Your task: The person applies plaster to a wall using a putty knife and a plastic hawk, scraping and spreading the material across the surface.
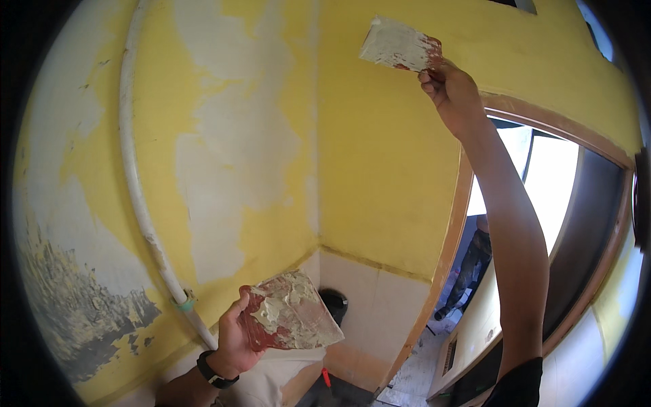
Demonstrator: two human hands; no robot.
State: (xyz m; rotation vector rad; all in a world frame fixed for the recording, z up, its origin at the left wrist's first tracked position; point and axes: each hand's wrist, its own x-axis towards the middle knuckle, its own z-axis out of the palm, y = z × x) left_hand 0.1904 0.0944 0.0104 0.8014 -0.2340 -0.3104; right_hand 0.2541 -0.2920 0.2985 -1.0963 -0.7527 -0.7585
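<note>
My left hand (232, 337) is closed round the edge of a red-brown putty scraper (305, 315), low in front of me. Thick lumps of off-white putty lie across its broad face. A black band (209, 373) circles my left wrist. Up at the top right, my outstretched right hand (454, 95) grips a second putty scraper (400, 46) by its red-brown end. Off-white putty coats most of that blade. It is held before the yellow wall (380, 149), above and left of a doorway; whether it touches the wall I cannot tell.
A white pipe (129, 122) runs down the patched left wall (237, 142). At right stands a wooden door frame (456, 224); beyond it show a person's legs (469, 268). Low in the corner are a dark round object (334, 305) and a small red item (326, 378).
</note>
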